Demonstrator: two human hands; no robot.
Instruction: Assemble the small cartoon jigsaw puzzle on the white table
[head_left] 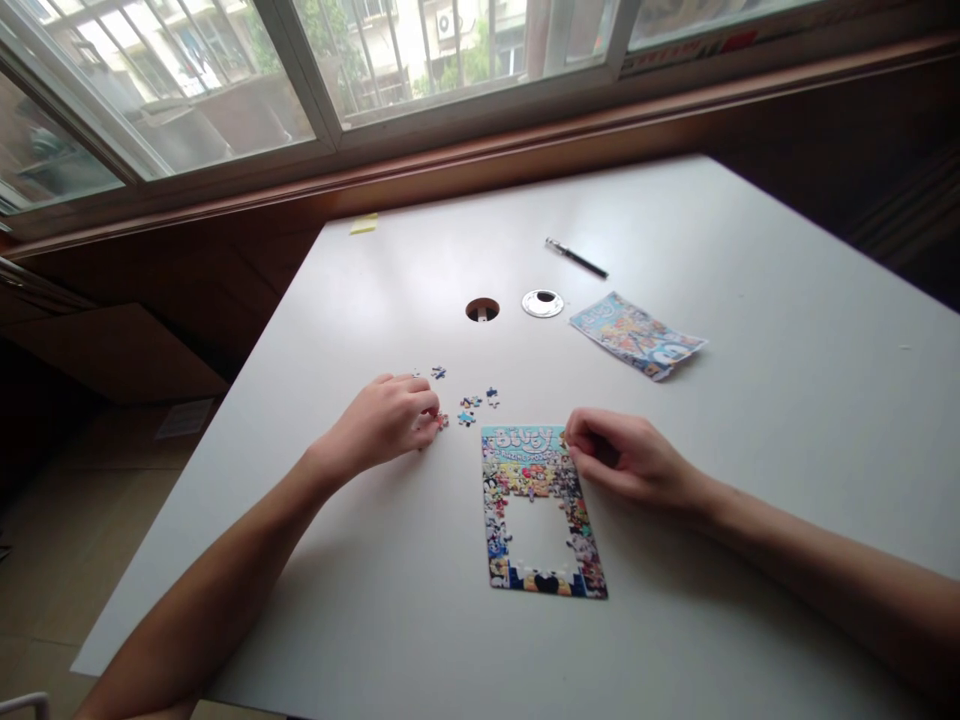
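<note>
A small colourful jigsaw puzzle (540, 510) lies flat on the white table (750, 400), its border filled in and a white gap open in its middle. My right hand (626, 458) rests curled at the puzzle's upper right corner, fingertips touching its edge. My left hand (382, 420) lies to the left of the puzzle, fingers pinched on a loose puzzle piece (441, 421). Several other loose pieces (471, 403) are scattered just beyond that hand.
A printed puzzle wrapper (637, 336) lies behind the puzzle on the right. A black pen (576, 259), a round cable hole (482, 309) and its silver cap (542, 303) sit further back. A yellow note (364, 225) is at the far edge, under the window.
</note>
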